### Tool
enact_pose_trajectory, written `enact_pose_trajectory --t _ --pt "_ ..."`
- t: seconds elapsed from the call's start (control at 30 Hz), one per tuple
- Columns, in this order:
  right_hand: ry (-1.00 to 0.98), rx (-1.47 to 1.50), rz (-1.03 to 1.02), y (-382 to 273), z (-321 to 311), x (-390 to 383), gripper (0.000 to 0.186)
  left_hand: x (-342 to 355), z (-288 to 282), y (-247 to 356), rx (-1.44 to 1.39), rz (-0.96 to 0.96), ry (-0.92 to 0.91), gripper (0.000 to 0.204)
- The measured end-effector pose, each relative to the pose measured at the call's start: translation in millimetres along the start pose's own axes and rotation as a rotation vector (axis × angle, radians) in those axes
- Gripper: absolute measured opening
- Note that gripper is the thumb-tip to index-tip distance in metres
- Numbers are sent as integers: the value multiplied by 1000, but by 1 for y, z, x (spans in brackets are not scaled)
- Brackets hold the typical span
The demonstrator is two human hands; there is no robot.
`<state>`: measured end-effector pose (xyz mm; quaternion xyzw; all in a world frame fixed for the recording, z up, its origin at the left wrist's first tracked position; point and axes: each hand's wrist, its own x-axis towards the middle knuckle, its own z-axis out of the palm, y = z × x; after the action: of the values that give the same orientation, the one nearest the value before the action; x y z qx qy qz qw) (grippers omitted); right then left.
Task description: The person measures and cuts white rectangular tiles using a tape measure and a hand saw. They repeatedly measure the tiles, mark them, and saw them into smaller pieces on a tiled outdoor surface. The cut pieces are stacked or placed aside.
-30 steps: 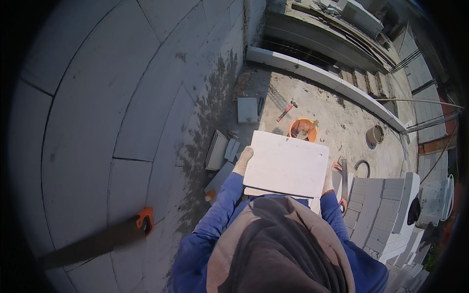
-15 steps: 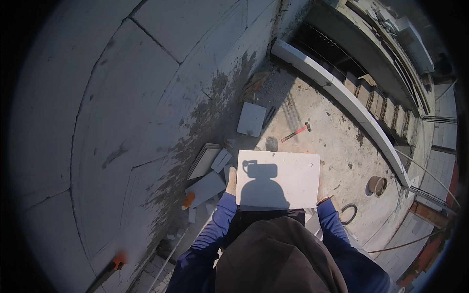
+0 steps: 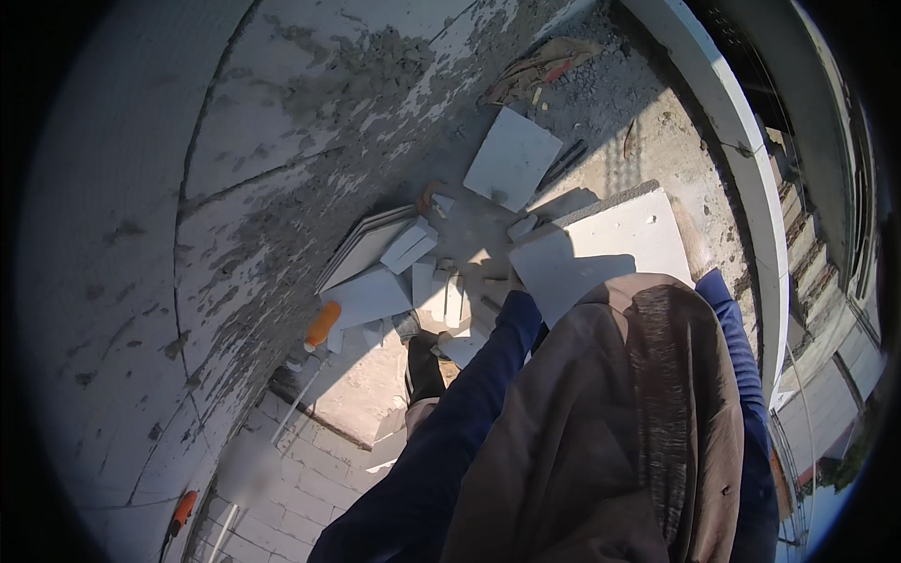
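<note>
A large white block (image 3: 615, 239), like aerated concrete, is held in front of me between both hands. Its far edge carries a rough grey layer that looks like mortar, and my shadow falls over its near part. My left hand (image 3: 515, 281) grips the block's left side, with most of the fingers hidden by the sleeve and the block. At the opposite side my right hand (image 3: 693, 246) is closed against the edge, slightly blurred. The block is tilted, its right end farther from me than its left.
Mortar-smeared block wall (image 3: 272, 169) rises on the left. Beside it lie stacked white slabs (image 3: 361, 246), cut pieces (image 3: 410, 246) and an orange-handled tool (image 3: 323, 324). Another white block (image 3: 512, 158) rests on the floor ahead. A low white ledge (image 3: 751, 141) curves along the right, by some steps (image 3: 802, 239).
The view has turned and shifted toward the left wall. The block, still in both hands, has gone from level to tilted, and its grey far edge now shows. The hammer is out of sight.
</note>
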<state>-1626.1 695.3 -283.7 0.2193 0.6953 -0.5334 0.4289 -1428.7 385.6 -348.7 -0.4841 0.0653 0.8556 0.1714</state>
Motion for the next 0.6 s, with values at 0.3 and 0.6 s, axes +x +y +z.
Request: enact_pose_trajectory --t 0.3,0.6 --pt "-144 -415 -228 -29 33 240 76 192 -52 50 -243 165 -2 94" --pt "-215 -690 -464 -26 106 371 76 222 -81 76 -276 248 168 97"
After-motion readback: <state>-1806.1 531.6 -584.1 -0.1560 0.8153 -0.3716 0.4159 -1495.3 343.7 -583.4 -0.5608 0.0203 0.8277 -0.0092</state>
